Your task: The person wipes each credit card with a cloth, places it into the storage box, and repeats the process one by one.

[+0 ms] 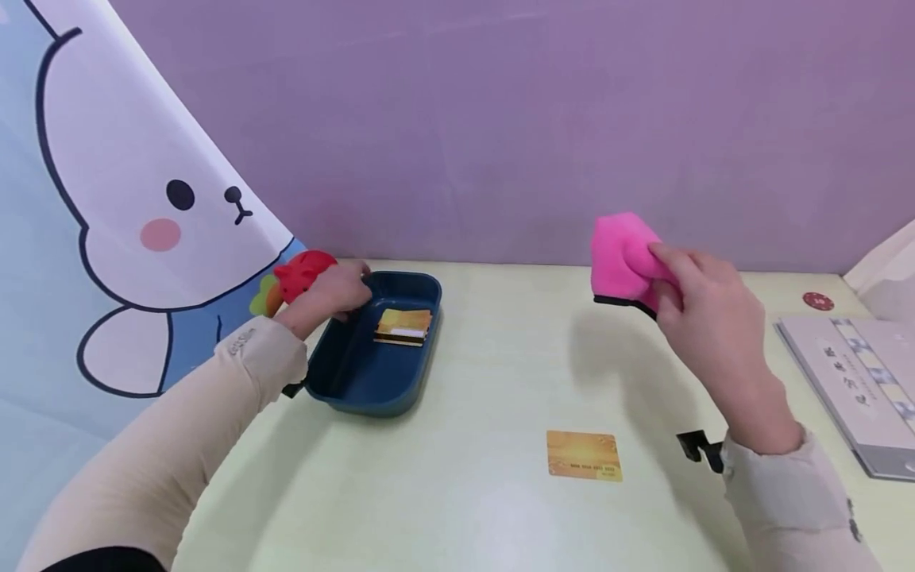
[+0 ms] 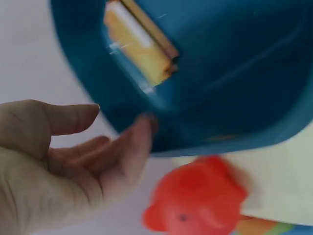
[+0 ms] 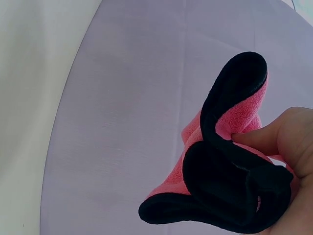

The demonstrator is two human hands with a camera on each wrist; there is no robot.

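My right hand point(image 1: 715, 318) holds a folded pink cloth point(image 1: 616, 258) above the table, pinched between thumb and fingers. Black edging point(image 3: 220, 132) runs along the cloth's folds in the right wrist view. At the far left corner of a dark blue tray point(image 1: 357, 385) is my left hand point(image 1: 339, 287). In the left wrist view its fingers point(image 2: 132, 142) overlap the tray's rim, blurred, with the thumb apart from them. A stack of gold cards point(image 1: 403, 324) lies inside the tray. One gold card point(image 1: 584, 456) lies flat on the table between the hands.
Behind the left hand sits a red pig-like toy point(image 1: 303, 270) beside an orange and green thing point(image 1: 266, 295). At the right are a grey-white book or box point(image 1: 851, 381) and a dark red chip point(image 1: 818, 301). A purple backdrop point(image 1: 500, 143) hangs at the table's rear.
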